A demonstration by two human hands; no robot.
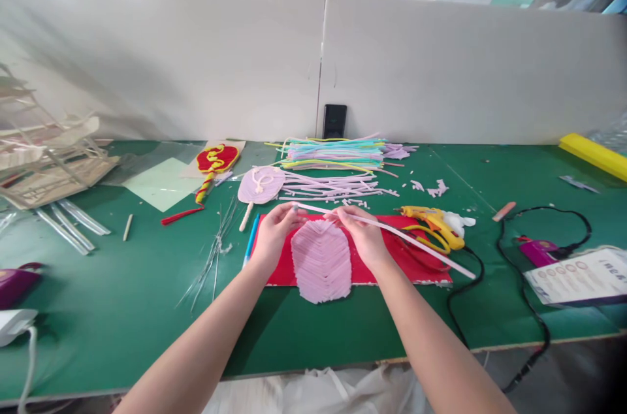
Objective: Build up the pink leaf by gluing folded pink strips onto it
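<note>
Stretched between my two hands is a pale pink pipe cleaner (418, 244). My left hand (277, 231) pinches it near its left end. Further along, the fingers of my right hand (363, 234) are closed on it, and its long free end slants down to the right. Just below the fingers lies a pink leaf-shaped panel (322, 264) of strips laid in a herringbone pattern. It rests on a red board (279, 267) and overhangs its front edge. A blue pen (251, 238) lies by my left wrist.
Pink pipe cleaners (328, 185) and a multicoloured bundle (333, 154) lie behind. A pink fan (261, 185) and red-yellow fan (215, 159) are left of them. At right are a yellow glue gun (435, 224), scissors (426, 238) and a black cable (519, 296). Thin wires (215, 251) lie left.
</note>
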